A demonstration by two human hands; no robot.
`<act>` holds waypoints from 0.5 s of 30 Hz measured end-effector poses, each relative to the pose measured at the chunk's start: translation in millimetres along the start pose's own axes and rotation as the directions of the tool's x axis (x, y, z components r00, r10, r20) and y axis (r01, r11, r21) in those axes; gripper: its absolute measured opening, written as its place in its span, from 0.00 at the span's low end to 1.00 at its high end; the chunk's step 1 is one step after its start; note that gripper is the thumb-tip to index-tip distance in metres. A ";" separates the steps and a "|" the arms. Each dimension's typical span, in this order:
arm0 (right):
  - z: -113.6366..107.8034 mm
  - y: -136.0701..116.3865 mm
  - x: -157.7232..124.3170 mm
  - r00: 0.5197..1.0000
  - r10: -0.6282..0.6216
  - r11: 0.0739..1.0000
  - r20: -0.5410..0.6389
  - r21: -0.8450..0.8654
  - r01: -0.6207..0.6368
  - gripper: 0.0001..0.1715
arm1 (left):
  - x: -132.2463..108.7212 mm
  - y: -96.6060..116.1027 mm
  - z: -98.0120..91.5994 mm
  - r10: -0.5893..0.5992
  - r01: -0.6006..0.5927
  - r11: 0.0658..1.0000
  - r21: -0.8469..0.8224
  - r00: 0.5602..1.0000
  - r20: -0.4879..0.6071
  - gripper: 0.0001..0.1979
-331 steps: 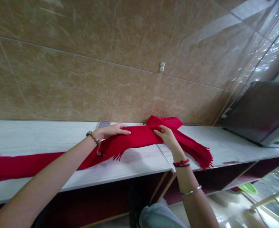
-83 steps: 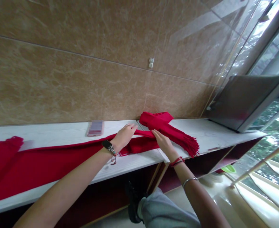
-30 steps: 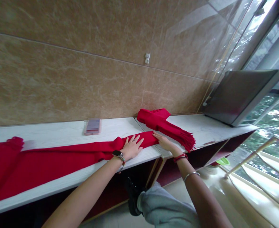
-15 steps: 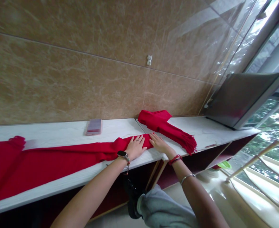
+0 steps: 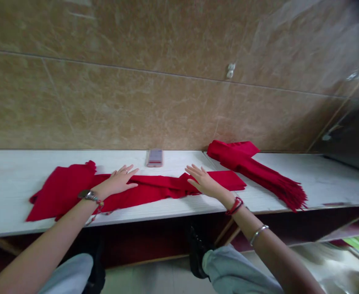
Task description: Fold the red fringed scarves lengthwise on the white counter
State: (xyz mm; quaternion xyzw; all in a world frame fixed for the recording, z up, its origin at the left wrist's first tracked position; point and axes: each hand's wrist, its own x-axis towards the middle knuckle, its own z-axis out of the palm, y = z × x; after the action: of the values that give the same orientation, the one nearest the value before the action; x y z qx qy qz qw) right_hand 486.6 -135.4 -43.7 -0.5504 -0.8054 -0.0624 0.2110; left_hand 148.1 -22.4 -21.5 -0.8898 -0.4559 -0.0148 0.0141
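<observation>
Left hand (image 5: 120,182) and right hand (image 5: 204,183) were spread over the long red cloth (image 5: 155,188), fingers extended, grasping nothing. Laid lengthwise on the white surface (image 5: 11,179), the cloth was presumably light, soft and limp, best gripped by its folded edges. Near its right end lay a fringed red scarf (image 5: 249,165); the front edge ran close by, with more open room leftward.

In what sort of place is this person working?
An indoor room, perhaps in a home: there are glossy brown wall tiles, a long white countertop and open dark-red compartments beneath it.
</observation>
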 end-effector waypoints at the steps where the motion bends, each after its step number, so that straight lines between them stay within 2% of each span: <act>1: 8.4 -8.4 6.4 0.999 -0.030 1.000 0.031 0.003 0.030 0.28 | -6.8 -16.9 0.9 -0.069 0.068 0.997 0.021 0.997 0.028 0.32; 3: 25.5 -15.2 12.5 0.995 -0.054 0.998 0.084 -0.014 0.055 0.28 | -21.8 -43.4 -0.5 -0.180 0.177 0.982 0.070 0.983 0.027 0.30; 5: 40.6 -8.6 11.6 0.993 -0.056 0.997 0.108 -0.048 0.061 0.28 | -39.2 -64.2 -5.7 -0.308 0.314 0.943 0.113 0.949 -0.066 0.29; 7: 51.8 7.0 8.1 0.994 -0.056 0.994 0.097 -0.087 0.065 0.28 | -57.7 -83.0 -11.4 -0.484 0.504 0.857 0.101 0.858 -0.172 0.31; 9: 58.3 22.5 6.8 0.992 -0.081 0.988 0.099 -0.121 0.093 0.26 | -75.1 -100.5 -14.3 -0.632 0.645 0.764 0.028 0.756 -0.171 0.37; 10: 59.7 26.8 7.9 0.985 -0.119 0.982 0.124 -0.129 0.135 0.25 | -82.5 -108.2 -14.2 -0.661 0.666 0.746 -0.014 0.738 -0.137 0.40; 12: 59.4 22.9 15.4 0.979 -0.164 0.972 0.118 -0.151 0.181 0.23 | -93.0 -120.1 -11.6 -0.647 0.641 0.763 -0.089 0.758 -0.084 0.42; 14: 57.2 -0.2 30.1 0.991 -0.128 0.980 0.032 -0.149 0.131 0.24 | -97.8 -126.3 -7.6 -0.619 0.605 0.783 -0.145 0.781 -0.087 0.43; 15: 56.9 -17.7 39.4 0.994 -0.106 0.987 -0.007 -0.122 0.104 0.26 | -98.6 -127.4 -5.8 -0.622 0.603 0.779 -0.171 0.777 -0.097 0.43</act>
State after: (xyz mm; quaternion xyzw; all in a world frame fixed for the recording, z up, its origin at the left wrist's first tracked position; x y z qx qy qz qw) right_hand 443.0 -89.4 -76.7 -0.5186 -0.8265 -0.1260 0.1792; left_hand -13.0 -28.1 -18.0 -0.6879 -0.7166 -0.1142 -0.0161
